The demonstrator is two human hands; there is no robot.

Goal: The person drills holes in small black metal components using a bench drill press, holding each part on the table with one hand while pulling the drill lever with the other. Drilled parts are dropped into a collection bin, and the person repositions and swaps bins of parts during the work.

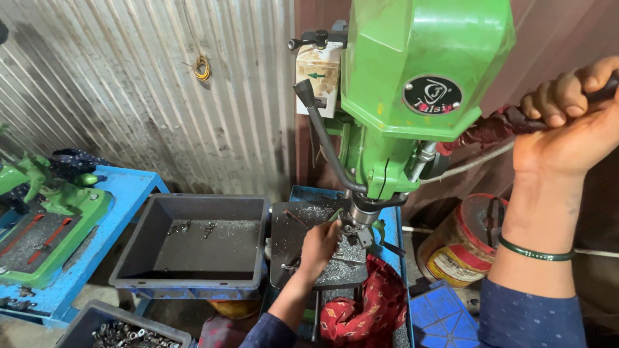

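Right hand [574, 122] grips the drill's feed handle [516, 119]; left hand [319, 248] steadies a small part, closed on it, under the chuck [361, 216].

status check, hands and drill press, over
Right hand gripping feed lever. Left hand on workpiece under chuck, on drill table. Red cloth beside it.

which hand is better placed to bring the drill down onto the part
The right hand: it is already closed around the feed lever beside the green drill head. The left hand is low on the drill table, at the small part under the chuck.
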